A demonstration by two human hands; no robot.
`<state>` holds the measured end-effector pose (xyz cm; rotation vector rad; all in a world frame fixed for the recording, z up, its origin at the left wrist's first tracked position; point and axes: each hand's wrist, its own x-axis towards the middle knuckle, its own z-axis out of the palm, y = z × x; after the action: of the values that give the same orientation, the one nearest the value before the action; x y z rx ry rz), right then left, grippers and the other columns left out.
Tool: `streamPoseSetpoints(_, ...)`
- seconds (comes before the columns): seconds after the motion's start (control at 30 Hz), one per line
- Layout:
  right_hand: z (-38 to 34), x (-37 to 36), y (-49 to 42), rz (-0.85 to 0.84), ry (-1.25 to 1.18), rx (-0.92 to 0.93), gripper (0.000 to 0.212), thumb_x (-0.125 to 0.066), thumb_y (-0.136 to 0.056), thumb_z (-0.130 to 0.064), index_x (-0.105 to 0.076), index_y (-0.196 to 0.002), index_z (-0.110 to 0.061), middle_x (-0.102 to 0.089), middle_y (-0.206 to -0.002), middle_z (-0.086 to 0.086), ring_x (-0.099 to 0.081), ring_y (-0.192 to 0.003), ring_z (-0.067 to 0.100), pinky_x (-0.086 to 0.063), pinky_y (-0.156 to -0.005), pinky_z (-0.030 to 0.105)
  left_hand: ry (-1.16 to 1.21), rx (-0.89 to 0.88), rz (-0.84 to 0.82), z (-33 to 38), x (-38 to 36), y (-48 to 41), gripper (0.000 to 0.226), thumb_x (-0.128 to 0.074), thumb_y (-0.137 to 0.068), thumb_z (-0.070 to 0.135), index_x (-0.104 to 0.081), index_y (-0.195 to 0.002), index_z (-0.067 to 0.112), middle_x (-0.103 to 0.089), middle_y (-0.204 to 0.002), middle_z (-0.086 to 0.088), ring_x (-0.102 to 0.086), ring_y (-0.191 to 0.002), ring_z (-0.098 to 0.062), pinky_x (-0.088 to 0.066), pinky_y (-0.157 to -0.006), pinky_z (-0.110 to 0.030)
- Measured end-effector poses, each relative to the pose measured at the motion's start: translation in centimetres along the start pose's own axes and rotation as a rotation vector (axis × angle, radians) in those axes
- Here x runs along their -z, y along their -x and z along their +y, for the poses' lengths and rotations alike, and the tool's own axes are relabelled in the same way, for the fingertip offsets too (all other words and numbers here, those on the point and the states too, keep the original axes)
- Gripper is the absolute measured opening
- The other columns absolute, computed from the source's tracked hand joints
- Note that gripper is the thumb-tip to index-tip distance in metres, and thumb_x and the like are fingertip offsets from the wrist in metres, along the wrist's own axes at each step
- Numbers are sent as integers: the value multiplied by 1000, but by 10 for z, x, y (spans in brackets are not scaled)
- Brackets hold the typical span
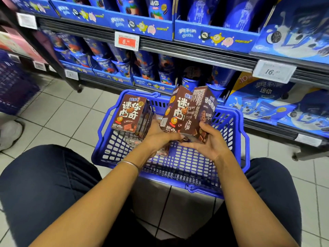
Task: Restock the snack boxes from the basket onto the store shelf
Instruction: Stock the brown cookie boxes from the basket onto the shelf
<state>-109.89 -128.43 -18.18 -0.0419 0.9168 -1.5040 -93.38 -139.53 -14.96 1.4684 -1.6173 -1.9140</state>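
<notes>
Right hand (208, 141), left hand (159, 135): glossy boxes (179, 111)

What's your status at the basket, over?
Left hand and right hand grip two brown cookie boxes above the blue basket. More stacked boxes sit in basket. Nothing blocking toward shelf.

Blue basket (178, 161) on tiled floor (71, 118)
</notes>
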Motion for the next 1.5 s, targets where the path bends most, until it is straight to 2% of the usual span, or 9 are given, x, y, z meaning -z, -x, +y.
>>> streamPoseSetpoints(0.1,-5,-6,1,-77,-13,16,55,-99,-56,-24,-81,-107,-16,-72,-125,13,-68,-117,38,-53,-86,71,-145,-106,-162,16,13,7,76,-97,-67,12,-45,-121,27,-73,-112,13,-71,-107,-3,-56,-88,-21)
streamPoseSetpoints(0.23,-13,-9,4,-37,59,-11,80,-95,-53,-19,-64,-126,-12,-65,-136,15,-62,-125,41,-48,-92,75,-165,33,-330,40,31,11,108,-64,-73,87,-39,-157,22,-51,-156,-3,-46,-145,-23,-32,-123,-53)
streamPoseSetpoints(0.37,-12,-17,8,-35,102,-54,91,-91,-54,-14,-56,-138,-11,-63,-139,15,-64,-122,38,-52,-90,71,-121,14,-225,44,26,7,99,-47,-84,88,-49,-147,13,-70,-131,-9,-68,-120,-26,-46,-113,-51)
streamPoseSetpoints(0.6,-18,-33,12,-93,80,-29,28,-74,-79,-20,-80,-105,-11,-74,-118,16,-72,-108,32,-60,-84,48,-116,-115,-144,26,20,5,39,-53,-100,58,-46,-122,26,-72,-109,0,-76,-83,0,-57,-65,-15)
streamPoseSetpoints(0.8,-30,-55,13,-47,131,7,43,-71,-85,-25,-67,-125,-9,-69,-128,18,-67,-118,37,-48,-103,63,21,-145,-152,58,23,10,75,-44,-105,59,-28,-162,12,-49,-155,-11,-51,-140,-30,-37,-121,-50)
streamPoseSetpoints(0.9,-37,-77,15,-86,187,-10,32,-68,-90,-28,-75,-116,-11,-70,-127,17,-68,-117,36,-47,-106,61,-21,-152,-134,62,30,15,107,-51,-92,75,-3,-166,13,-20,-172,-12,-26,-156,-31,-23,-127,-53)
streamPoseSetpoints(1.0,-43,-100,18,-103,276,-10,36,-59,-95,-31,-70,-123,-10,-70,-127,18,-68,-115,36,-49,-104,59,142,-111,-154,62,32,28,144,-81,-54,80,-8,-165,23,-46,-159,-11,-54,-140,-31,-41,-117,-57)
streamPoseSetpoints(1.13,-46,-124,23,-116,396,-53,48,-39,-101,-40,-62,-133,-12,-71,-128,14,-71,-106,30,-60,-84,48,211,-122,-208,77,58,27,78,-80,-69,57,-64,-133,15,-76,-124,-9,-74,-112,-28,-55,-104,-49)
streamPoseSetpoints(1.5,-30,-156,13,-122,459,0,51,-40,-106,-49,-57,-140,-15,-68,-132,12,-65,-123,34,-54,-101,52,409,-126,-252,77,74,20,32,-80,-73,54,-86,-90,27,-80,-108,-9,-79,-91,-24,-63,-78,-36)
